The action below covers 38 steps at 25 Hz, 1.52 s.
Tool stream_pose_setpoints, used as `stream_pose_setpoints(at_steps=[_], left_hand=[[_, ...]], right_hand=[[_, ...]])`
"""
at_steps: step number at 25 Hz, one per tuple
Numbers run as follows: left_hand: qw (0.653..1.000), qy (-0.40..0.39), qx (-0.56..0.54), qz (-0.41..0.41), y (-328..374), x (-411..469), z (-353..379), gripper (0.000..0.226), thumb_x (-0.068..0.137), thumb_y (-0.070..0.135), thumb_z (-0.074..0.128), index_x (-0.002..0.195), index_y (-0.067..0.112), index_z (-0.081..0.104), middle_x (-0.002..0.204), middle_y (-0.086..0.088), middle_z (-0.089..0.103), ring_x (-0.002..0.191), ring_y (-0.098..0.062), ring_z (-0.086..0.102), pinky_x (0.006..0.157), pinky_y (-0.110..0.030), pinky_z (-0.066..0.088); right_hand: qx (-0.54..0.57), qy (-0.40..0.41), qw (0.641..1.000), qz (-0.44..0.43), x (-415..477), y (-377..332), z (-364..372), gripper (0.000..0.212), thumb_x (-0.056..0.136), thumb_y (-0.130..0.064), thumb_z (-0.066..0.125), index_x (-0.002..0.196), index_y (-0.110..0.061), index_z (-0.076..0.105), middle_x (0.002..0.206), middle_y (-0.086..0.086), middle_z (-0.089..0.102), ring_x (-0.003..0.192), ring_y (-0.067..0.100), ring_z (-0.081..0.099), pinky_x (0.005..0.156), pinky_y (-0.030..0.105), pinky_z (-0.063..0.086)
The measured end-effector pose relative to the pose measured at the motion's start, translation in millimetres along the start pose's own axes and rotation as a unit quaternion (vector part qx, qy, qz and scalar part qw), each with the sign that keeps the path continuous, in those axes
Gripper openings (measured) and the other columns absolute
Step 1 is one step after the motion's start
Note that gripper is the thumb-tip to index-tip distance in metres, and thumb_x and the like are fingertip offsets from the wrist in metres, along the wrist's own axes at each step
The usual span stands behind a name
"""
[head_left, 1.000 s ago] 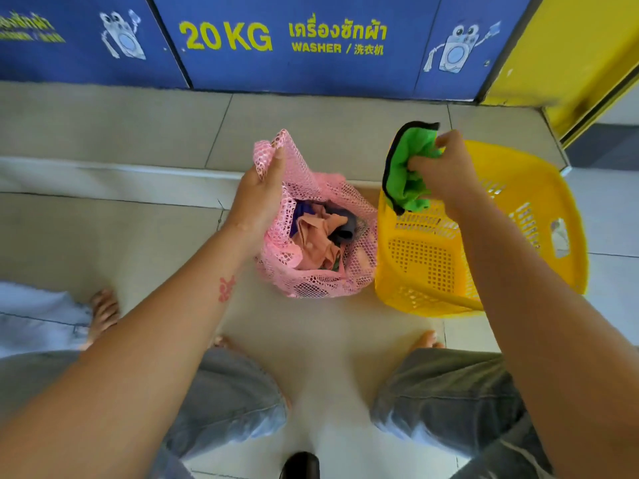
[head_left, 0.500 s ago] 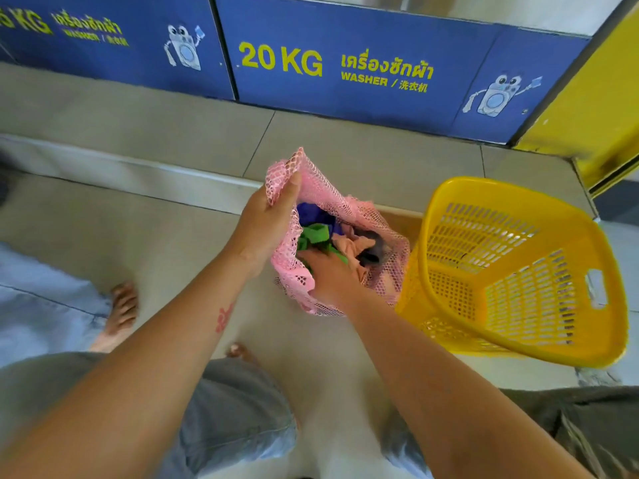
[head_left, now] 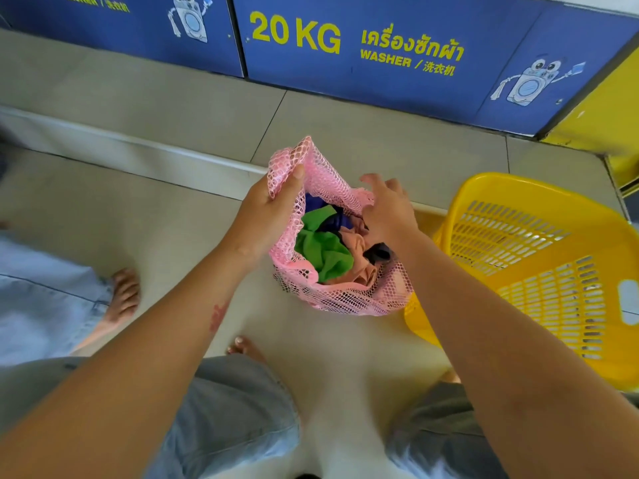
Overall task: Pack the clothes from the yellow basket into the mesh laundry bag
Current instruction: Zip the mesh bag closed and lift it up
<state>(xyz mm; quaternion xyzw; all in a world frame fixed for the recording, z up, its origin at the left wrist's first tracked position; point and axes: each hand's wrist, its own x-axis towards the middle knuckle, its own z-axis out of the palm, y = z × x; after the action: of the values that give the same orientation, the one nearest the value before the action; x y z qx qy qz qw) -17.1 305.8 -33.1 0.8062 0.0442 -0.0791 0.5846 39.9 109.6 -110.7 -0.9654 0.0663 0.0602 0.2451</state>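
Head view, writing: a blue panel [head_left: 397, 95] across the top carries yellow lettering, "20 KG", a line of Thai script, and "WASHER / 洗衣机". The neighbouring left panel [head_left: 86, 32] shows a cut-off "WASHER".
Drawings: a cartoon washing machine [head_left: 530, 86] with eyes and arms is printed at the blue panel's right end, and a second cartoon [head_left: 190, 20] is on the left panel.
Mesh laundry bag [head_left: 345, 302]: pink, on the tiled floor [head_left: 173, 216] between the person's forearms, mouth open upward, right up against the yellow basket.
Clothes: a green cloth [head_left: 321, 247] lies uppermost inside the bag, with a peach piece [head_left: 356, 252], a dark blue piece [head_left: 316, 202] and a black piece [head_left: 378, 252] beside it.
Left hand [head_left: 269, 219]: grips the bag's left rim, thumb pressed on the mesh, holding that edge raised.
Right hand [head_left: 389, 210]: fingers bent at the bag's right rim, above the clothes. Whether it pinches the mesh cannot be told. It hides part of the rim.
Yellow basket [head_left: 484, 183]: to the right of the bag, slotted walls showing. The right forearm crosses in front of its near-left corner.
Around: grey shorts [head_left: 242, 409] and a bare foot [head_left: 245, 347] below, another person's foot [head_left: 122, 292] at the left, and a yellow panel [head_left: 605, 108] at the far right.
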Motion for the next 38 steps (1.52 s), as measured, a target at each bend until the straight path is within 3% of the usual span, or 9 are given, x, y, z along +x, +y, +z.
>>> stream_pose_setpoints(at_steps=[5,12,15,18,21,26,30,33,38], left_hand=[[1.0,-0.014,-0.027,-0.008,-10,9,-2,0.05,0.091,0.062,0.044,0.133,0.036,0.052,0.13,0.01,0.061,0.123,-0.014,0.055,0.107,-0.045,0.043],[0.999,-0.019,-0.043,-0.024,-16,10,1,0.032,0.098,0.042,0.047,0.127,0.031,0.057,0.123,0.006,0.064,0.116,-0.015,0.059,0.103,-0.04,0.045],[0.993,-0.074,0.089,0.012,-25,0,12,0.036,0.1,0.032,0.047,0.136,0.029,0.05,0.12,0.003,0.064,0.106,-0.016,0.062,0.089,-0.03,0.049],[0.889,-0.237,0.39,0.047,-30,-14,24,0.047,0.096,0.049,0.046,0.139,0.034,0.038,0.104,0.002,0.067,0.075,-0.017,0.067,0.063,-0.031,0.057],[0.807,-0.283,0.516,0.04,-30,-20,38,0.065,0.084,0.078,0.029,0.123,0.031,0.053,0.108,0.005,0.063,0.085,-0.016,0.064,0.069,-0.032,0.051],[0.869,0.042,0.437,0.227,2,16,62,0.035,0.097,0.031,0.049,0.13,0.022,0.05,0.123,-0.011,0.052,0.111,-0.031,0.052,0.087,-0.042,0.044],[0.86,-0.015,0.478,0.179,20,62,82,0.035,0.099,0.036,0.041,0.129,0.024,0.055,0.136,-0.008,0.052,0.129,-0.029,0.041,0.105,-0.043,0.031],[0.902,-0.093,0.412,0.088,21,72,91,0.026,0.098,0.04,0.041,0.091,0.026,0.062,0.103,-0.006,0.067,0.104,-0.032,0.058,0.09,-0.04,0.044],[0.948,-0.037,0.302,0.093,16,78,87,0.02,0.099,0.024,0.048,0.095,0.011,0.062,0.098,-0.01,0.067,0.092,-0.033,0.061,0.081,-0.042,0.051]], right_hand=[[-0.235,-0.033,0.966,-0.107,29,3,7,0.05,0.089,-0.014,0.057,0.135,-0.031,0.045,0.131,0.011,0.049,0.121,0.032,0.045,0.099,0.047,0.036],[-0.213,0.1,0.969,-0.074,49,9,-28,0.036,0.085,-0.002,0.047,0.119,-0.015,0.049,0.108,0.015,0.062,0.099,0.039,0.062,0.091,0.045,0.041],[-0.199,0.118,0.971,-0.05,57,22,-58,0.03,0.087,-0.005,0.046,0.115,-0.012,0.052,0.11,0.019,0.06,0.102,0.042,0.059,0.092,0.047,0.041],[-0.214,0.082,0.972,-0.045,54,23,-76,0.025,0.089,-0.014,0.05,0.113,-0.013,0.055,0.113,0.017,0.058,0.106,0.041,0.059,0.088,0.044,0.044],[-0.176,0.078,0.98,-0.056,36,18,-78,0.025,0.087,-0.011,0.052,0.112,-0.009,0.056,0.111,0.018,0.059,0.101,0.042,0.06,0.074,0.038,0.044],[-0.077,0.079,0.984,-0.139,3,12,-64,0.018,0.083,-0.005,0.053,0.102,-0.005,0.053,0.103,0.019,0.056,0.088,0.041,0.059,0.066,0.04,0.04],[-0.029,0.09,0.98,-0.176,-11,12,-56,0.016,0.084,-0.008,0.056,0.099,-0.007,0.051,0.099,0.016,0.056,0.082,0.038,0.058,0.062,0.037,0.037],[0.005,0.088,0.981,-0.171,-15,15,-55,0.016,0.086,-0.01,0.056,0.099,-0.008,0.048,0.1,0.014,0.055,0.08,0.037,0.056,0.062,0.034,0.032],[0.068,0.096,0.98,-0.161,-20,22,-51,0.014,0.092,-0.019,0.054,0.1,-0.007,0.05,0.102,0.011,0.06,0.082,0.03,0.063,0.071,0.044,0.051]])
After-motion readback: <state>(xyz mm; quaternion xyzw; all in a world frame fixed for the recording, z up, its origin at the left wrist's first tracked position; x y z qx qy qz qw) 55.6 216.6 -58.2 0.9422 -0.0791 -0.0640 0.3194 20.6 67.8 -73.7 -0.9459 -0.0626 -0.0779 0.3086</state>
